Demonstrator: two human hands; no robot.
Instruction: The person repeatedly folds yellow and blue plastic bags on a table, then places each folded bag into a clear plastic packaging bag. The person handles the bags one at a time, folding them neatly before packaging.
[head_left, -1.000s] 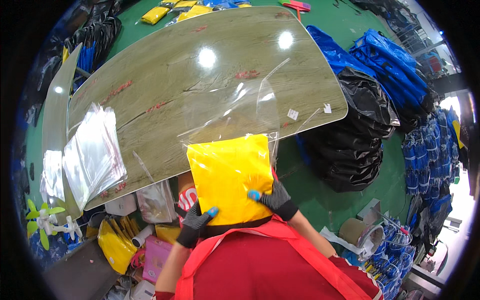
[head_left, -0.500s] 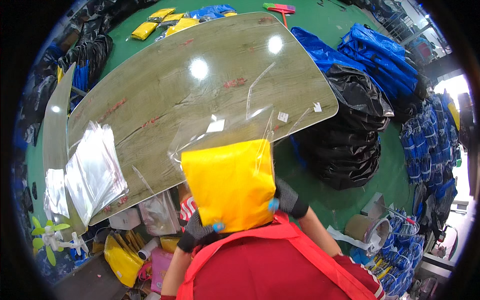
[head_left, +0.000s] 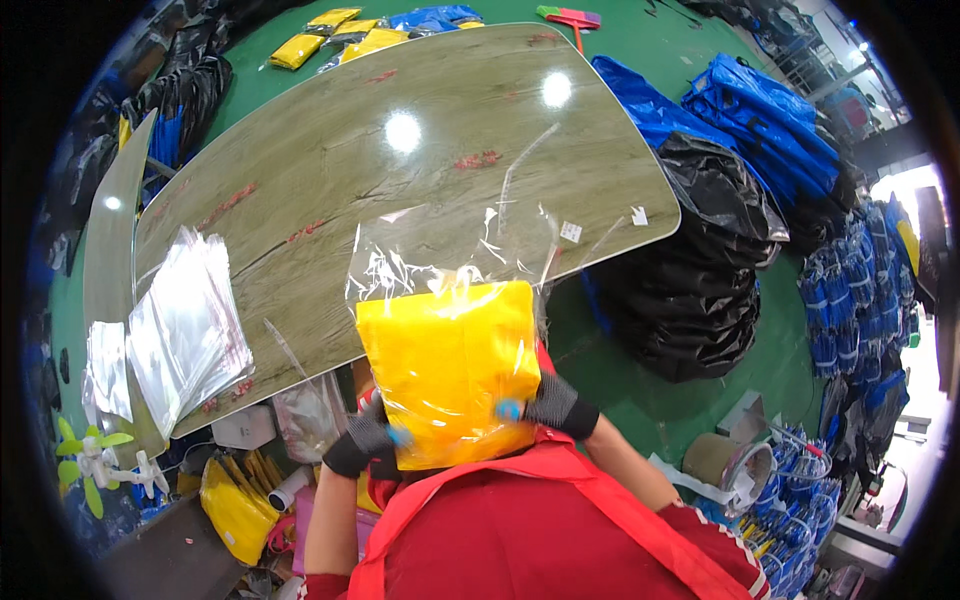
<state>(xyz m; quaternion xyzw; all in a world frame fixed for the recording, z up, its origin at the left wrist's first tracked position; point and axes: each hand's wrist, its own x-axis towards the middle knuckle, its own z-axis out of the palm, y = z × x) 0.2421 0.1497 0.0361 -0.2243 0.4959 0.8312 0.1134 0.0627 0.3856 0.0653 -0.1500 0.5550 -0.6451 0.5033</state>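
Observation:
A folded yellow sheet [head_left: 450, 370] sits inside a clear plastic bag [head_left: 400, 255], held upright before my red apron at the table's near edge. The bag's loose upper part sticks out past the yellow and lies over the tabletop. My left hand [head_left: 368, 438], in a dark grey glove with a blue thumb tip, grips the lower left side of the bag. Opposite it, my right hand [head_left: 555, 403], gloved alike, grips the lower right side. Both thumbs press on the front face; the other fingers are hidden behind the bag.
A wood-patterned table [head_left: 330, 190] spans the middle, with a stack of clear bags [head_left: 195, 330] on its left. Black bundles [head_left: 690, 280] and blue bundles [head_left: 765, 120] stand right. A tape roll [head_left: 715, 455] is at lower right, a small green-bladed fan [head_left: 90, 465] at lower left.
The yellow sheet and bag have shifted slightly left, and the bag's upper part now looks more crumpled and glossy. Both hands have moved a little left and up along its sides.

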